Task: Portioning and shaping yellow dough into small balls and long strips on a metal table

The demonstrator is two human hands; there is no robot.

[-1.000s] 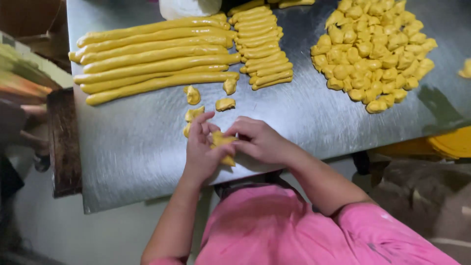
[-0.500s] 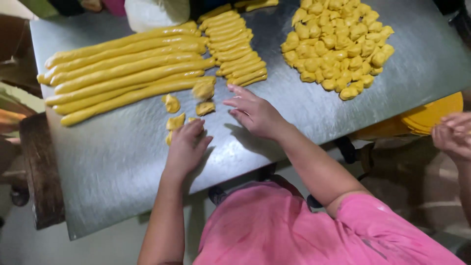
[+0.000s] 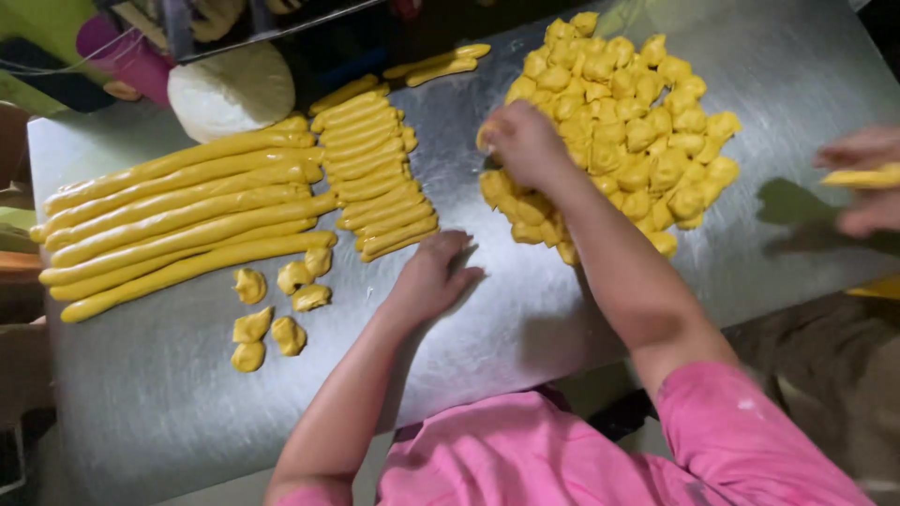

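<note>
R hand (image 3: 523, 142) at dough pile (image 3: 647, 141), L hand (image 3: 433, 274) on table (image 3: 525, 309)

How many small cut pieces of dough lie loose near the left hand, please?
6: three pieces sit just below the long dough ropes, three more nearer the table's front edge, all left of the left hand.

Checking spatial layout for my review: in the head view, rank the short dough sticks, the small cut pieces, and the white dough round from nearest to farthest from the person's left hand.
From the left hand:
1. Short dough sticks, just up and left of it.
2. Small cut pieces, farther left on the metal table.
3. White dough round, at the far left edge.
</note>
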